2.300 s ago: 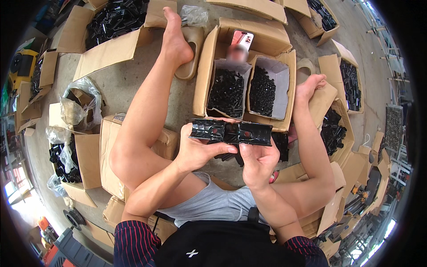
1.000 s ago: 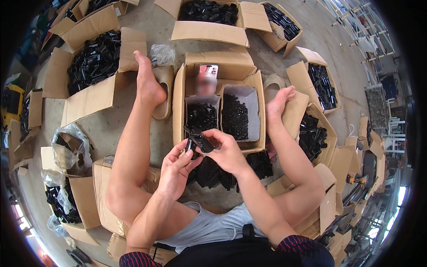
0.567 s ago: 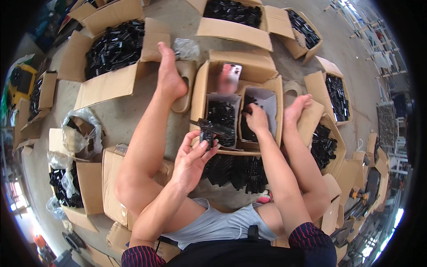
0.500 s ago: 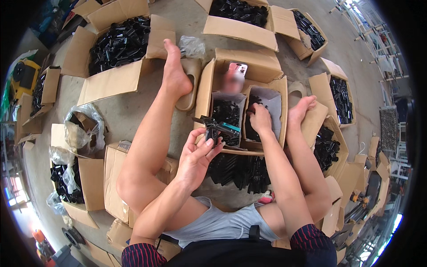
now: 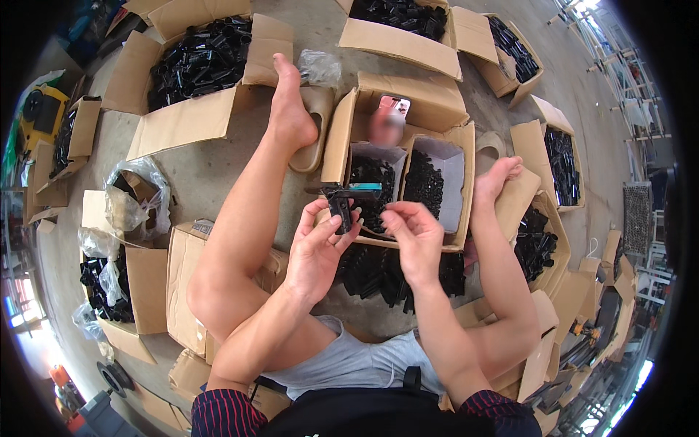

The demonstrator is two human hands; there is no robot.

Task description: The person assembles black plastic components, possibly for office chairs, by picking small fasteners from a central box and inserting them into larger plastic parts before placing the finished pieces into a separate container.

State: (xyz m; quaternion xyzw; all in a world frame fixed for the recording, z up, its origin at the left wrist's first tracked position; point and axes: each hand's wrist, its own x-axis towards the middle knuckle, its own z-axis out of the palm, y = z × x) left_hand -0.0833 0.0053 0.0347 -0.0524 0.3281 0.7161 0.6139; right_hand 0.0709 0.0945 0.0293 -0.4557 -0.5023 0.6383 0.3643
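Observation:
My left hand (image 5: 309, 258) is closed around a black plastic part (image 5: 339, 213), held upright at the near left corner of the open carton (image 5: 337, 142). A teal strip (image 5: 365, 187) shows across the part's top. Just to its right, my right hand (image 5: 416, 240) has thumb and forefinger pinched together; what they hold, if anything, is too small to make out. Inside the carton stand two grey trays; small black pieces (image 5: 424, 182) lie in the right tray (image 5: 455, 182), and more black pieces (image 5: 369, 175) in the left one.
Long black parts (image 5: 393, 280) lie on the floor below the carton. Open cardboard boxes of black parts surround me, among them a far left box (image 5: 182, 131) and a far middle box (image 5: 400, 47). A phone (image 5: 394, 106) leans inside the carton's far wall.
My right hand has come out of the right tray, back toward me and left, close to the held part. My left hand has turned that part more upright.

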